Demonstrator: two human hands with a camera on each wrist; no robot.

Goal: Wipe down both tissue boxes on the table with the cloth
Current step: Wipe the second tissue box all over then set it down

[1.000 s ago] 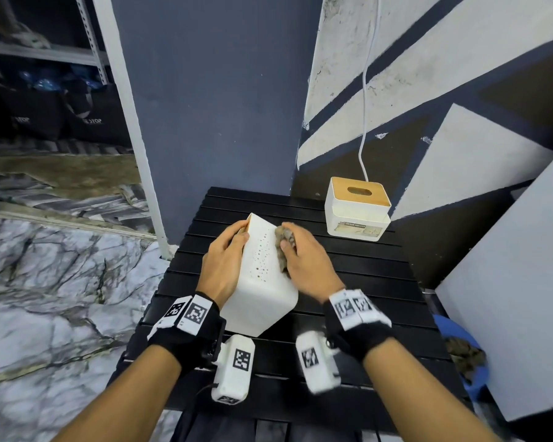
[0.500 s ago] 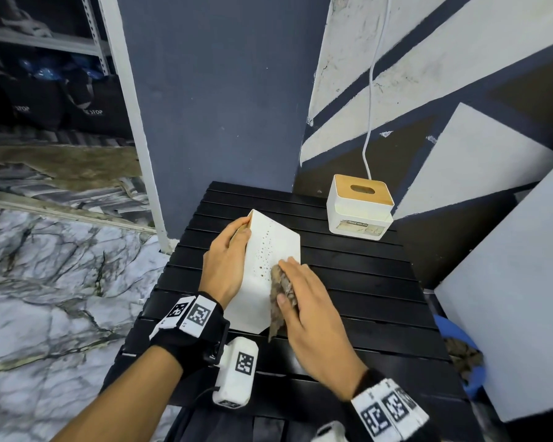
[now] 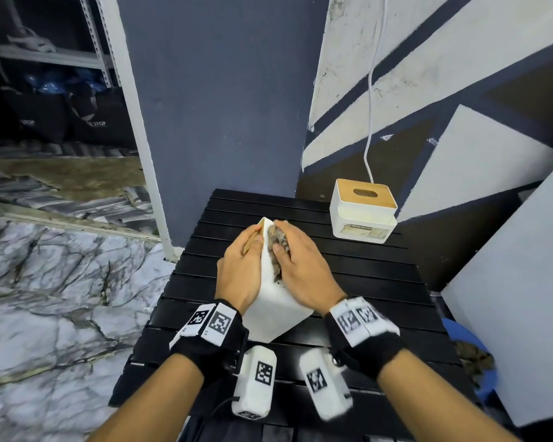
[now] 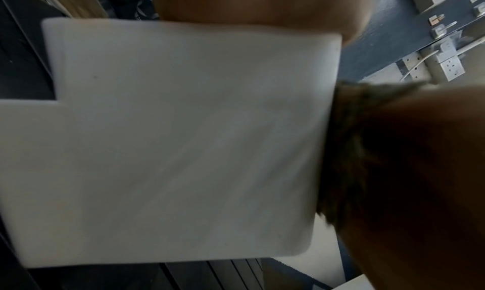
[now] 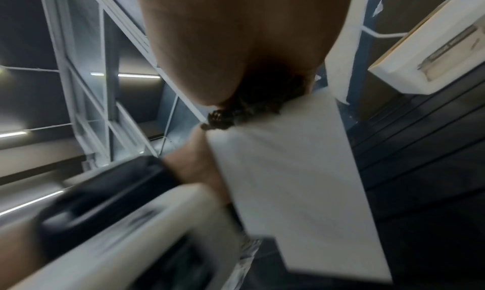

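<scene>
A white tissue box [image 3: 273, 309] lies tipped on the black slatted table, its wooden lid facing left. My left hand [image 3: 251, 242] holds its left side, thumb on the upper edge. My right hand [image 3: 288, 240] holds a brown cloth [image 3: 276, 250] against the box's right face near the far top corner. In the left wrist view the box's white face [image 4: 183, 139] fills the frame with the cloth [image 4: 349, 149] at its right edge. The right wrist view shows the cloth [image 5: 236, 114] on the box [image 5: 288, 180]. A second white box with a wooden lid [image 3: 363, 212] stands upright at the far right corner.
The black table [image 3: 348, 282] stands against a blue-grey wall and a painted wall. A white cable [image 3: 369, 122] hangs down behind the second box. A white board [image 3: 508, 298] leans at the right, with a blue bowl [image 3: 460, 333] on the floor beside it. Marble floor lies left.
My right hand drew the cloth down the box's face toward me, then moved back up to the far top corner. My left hand kept its hold; the box tilted further onto its edge.
</scene>
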